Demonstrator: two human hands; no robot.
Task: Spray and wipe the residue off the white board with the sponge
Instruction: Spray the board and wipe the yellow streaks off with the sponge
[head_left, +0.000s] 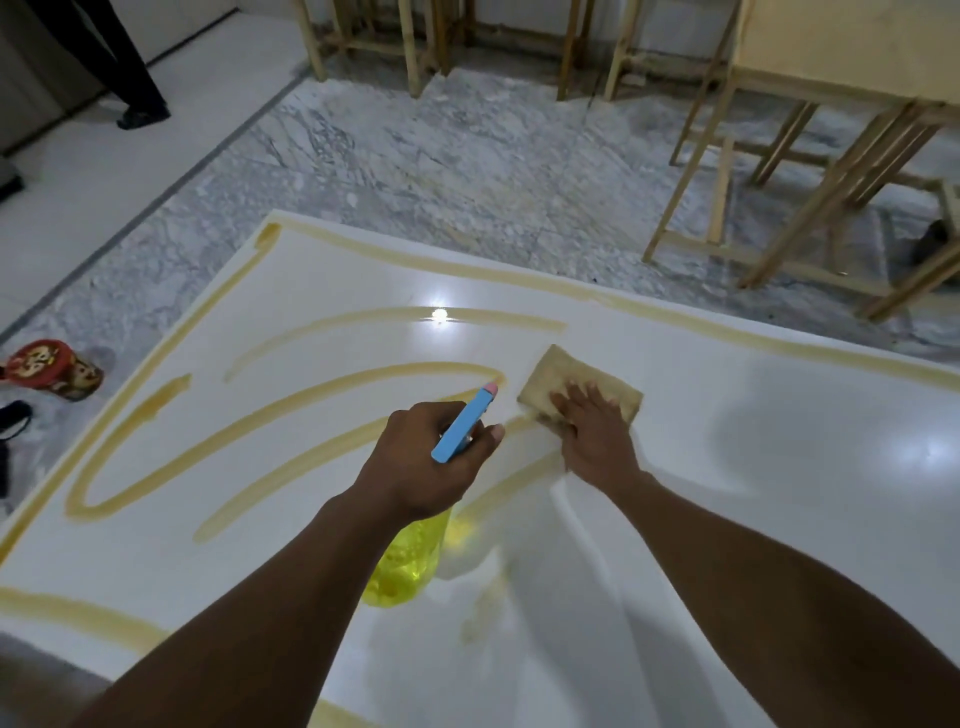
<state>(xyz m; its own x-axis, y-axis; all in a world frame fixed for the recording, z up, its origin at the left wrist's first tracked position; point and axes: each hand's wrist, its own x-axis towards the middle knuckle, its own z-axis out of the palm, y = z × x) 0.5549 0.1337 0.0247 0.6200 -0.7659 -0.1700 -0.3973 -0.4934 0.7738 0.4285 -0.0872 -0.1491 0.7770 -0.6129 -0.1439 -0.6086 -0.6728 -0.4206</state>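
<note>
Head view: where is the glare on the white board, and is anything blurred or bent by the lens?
Head view: a sharp lamp reflection on the white board beyond the sponge, a softer sheen at far right. Head view again: the board's edges bow from the wide-angle lens; the right hand on the sponge looks slightly smeared.

— What was seen on the floor at the left?
— A tin with a red patterned lid (49, 370) was seen on the grey marble floor (415, 156).
— And further back?
— Bare wooden frames (810, 208) were seen standing along the far side and at the right. A dark trouser leg (124, 62) and shoe (143, 115) were seen on white tiles (78, 182), top left.
</note>
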